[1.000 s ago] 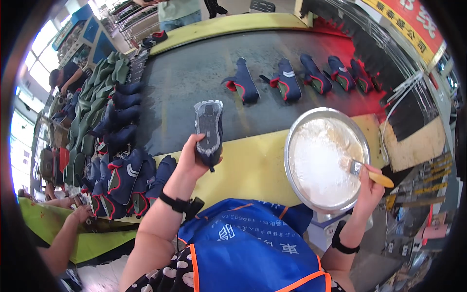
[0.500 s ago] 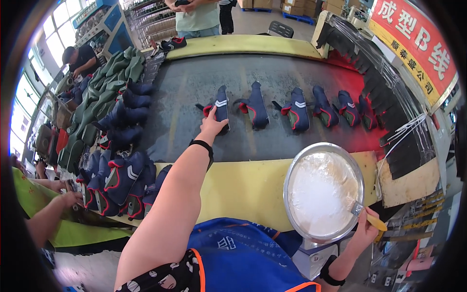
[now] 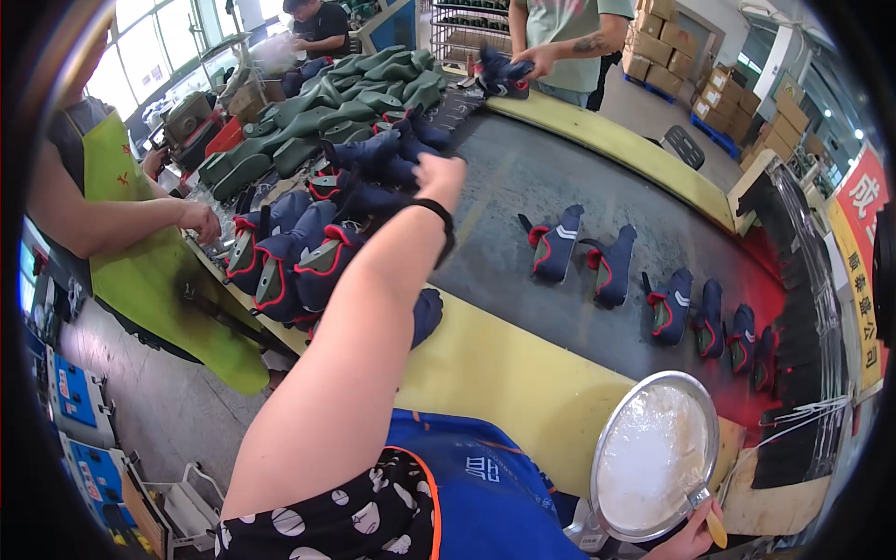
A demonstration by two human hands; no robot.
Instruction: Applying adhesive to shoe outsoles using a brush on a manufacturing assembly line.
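My left hand (image 3: 441, 175) reaches out over a cluster of navy shoe uppers on lasts (image 3: 369, 149) at the belt's left edge. Its fingers show only in part and look apart, with nothing seen in them. In my right hand (image 3: 693, 539), at the lower right, is a flat brush (image 3: 717, 530) with a yellow handle and metal band, its bristle end at the bowl's rim. White paste (image 3: 649, 467) fills the round metal bowl (image 3: 597, 457) beside it. A navy upper with red trim and white stripes (image 3: 557, 245) stands on the dark belt, leftmost of a row.
The dark conveyor belt (image 3: 504, 187) runs between yellow ledges (image 3: 504, 373) into a black-curtained opening (image 3: 807, 327) with red light. Green lasts (image 3: 345, 98) are heaped at the back left. A co-worker in a yellow-green apron (image 3: 140, 243) stands left; another person holds a shoe (image 3: 504, 73) across the belt.
My left hand has left the striped upper on the belt and swung left to the uppers. My view has turned left. The right hand keeps the brush at the bowl.
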